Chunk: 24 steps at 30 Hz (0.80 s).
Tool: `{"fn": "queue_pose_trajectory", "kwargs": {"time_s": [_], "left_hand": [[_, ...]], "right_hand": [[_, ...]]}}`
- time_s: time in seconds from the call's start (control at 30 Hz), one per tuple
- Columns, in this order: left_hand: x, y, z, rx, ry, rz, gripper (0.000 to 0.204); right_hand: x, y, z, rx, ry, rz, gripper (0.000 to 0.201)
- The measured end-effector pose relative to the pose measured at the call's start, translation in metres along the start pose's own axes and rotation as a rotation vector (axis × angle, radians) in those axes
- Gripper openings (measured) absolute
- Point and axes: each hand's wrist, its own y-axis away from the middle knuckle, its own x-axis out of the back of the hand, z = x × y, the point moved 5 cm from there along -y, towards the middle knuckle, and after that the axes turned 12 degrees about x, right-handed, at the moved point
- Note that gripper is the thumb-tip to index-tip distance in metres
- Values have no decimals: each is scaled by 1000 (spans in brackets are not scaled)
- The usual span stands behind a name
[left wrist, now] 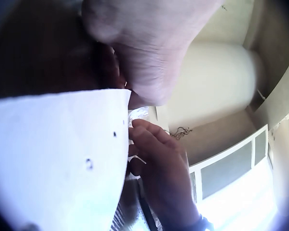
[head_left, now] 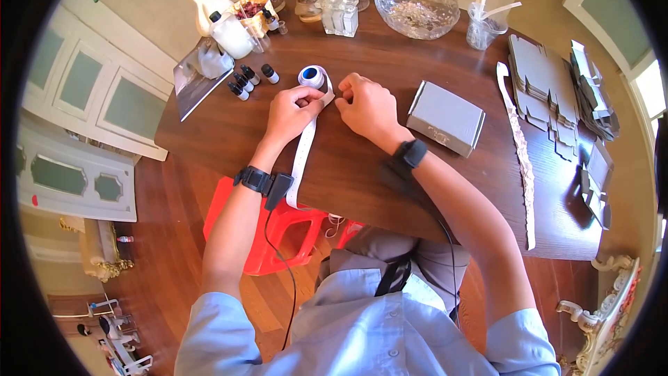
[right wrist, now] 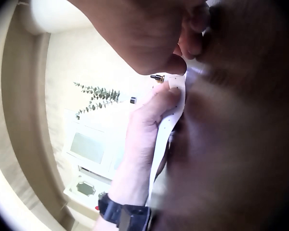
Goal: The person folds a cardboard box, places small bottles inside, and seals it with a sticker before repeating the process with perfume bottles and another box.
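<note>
A white roll with a blue core (head_left: 312, 75) stands on the table, and a white strip with small dark marks (head_left: 300, 157) runs from it over the near edge. My left hand (head_left: 292, 111) pinches this strip close to the roll. In the right wrist view, the left thumb lies on the strip's marked face (right wrist: 168, 122). My right hand (head_left: 370, 106) is just right of the strip, its fingers curled towards the thumb. Its fingertips overlap the strip's upper end in the right wrist view; I cannot tell whether they pinch anything.
A closed grey box (head_left: 445, 118) lies right of my right hand. Flat grey cartons (head_left: 546, 87) and a crumpled paper strip (head_left: 518, 146) are further right. Several small dark-capped bottles (head_left: 243, 83) stand left of the roll. A glass bowl (head_left: 417, 10) is at the back; a red stool (head_left: 261, 237) is below.
</note>
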Motion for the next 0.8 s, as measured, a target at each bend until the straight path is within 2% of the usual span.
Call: {"fn": "queue_pose_trajectory", "kwargs": {"time_s": [0.07,0.3,0.47,0.57,0.6,0.67,0.73,0.8], "left_hand": [[1,0,-2,-2,22,21,16],[0,0,-3,28,-3,19,16],[2,0,-2,-57,32,73,19],[3,0,-3,-88,26,82,19],[4,0,-5,-85,27,82,19],[4,1,-5,-99,27,69,19],[4,2,-4,-110,11,58,19],[5,3,0,-126,-5,46,20]], "right_hand": [[-7,-5,0,35,115,17,13],[-15,-5,2,104,110,12,12],[-16,-2,-9,315,-15,9,6],[-13,1,-14,361,-91,-59,9],[-7,3,-15,360,-93,-61,9],[6,7,-15,86,-265,-296,11],[32,12,-23,97,-296,-323,13],[61,19,-30,28,-339,-400,10]]}}
